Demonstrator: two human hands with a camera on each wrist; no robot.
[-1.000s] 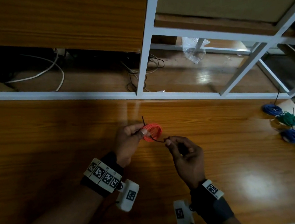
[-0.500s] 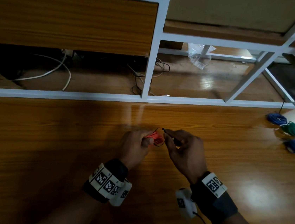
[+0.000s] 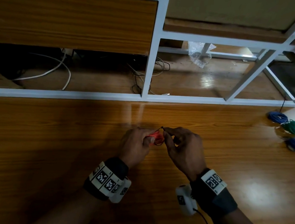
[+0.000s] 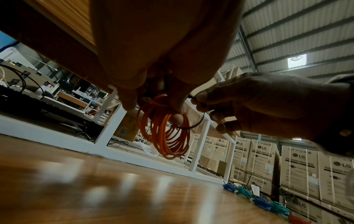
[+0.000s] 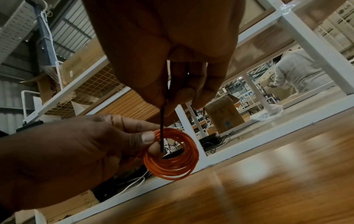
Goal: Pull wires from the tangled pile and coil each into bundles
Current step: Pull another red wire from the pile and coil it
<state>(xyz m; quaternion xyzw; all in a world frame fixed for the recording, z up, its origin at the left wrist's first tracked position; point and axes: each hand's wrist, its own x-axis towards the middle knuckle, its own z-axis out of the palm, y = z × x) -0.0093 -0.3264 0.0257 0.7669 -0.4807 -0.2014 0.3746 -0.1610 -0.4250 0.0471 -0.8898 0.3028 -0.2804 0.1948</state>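
both hands meet above the table: left hand pinches the orange coil, right hand pinches its black tie.

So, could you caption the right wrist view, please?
Left hand holds an orange wire coil; right hand pinches a black tie.

orange wire coil, black tie, blue bundle, green bundle

Wooden table — white metal shelving behind.
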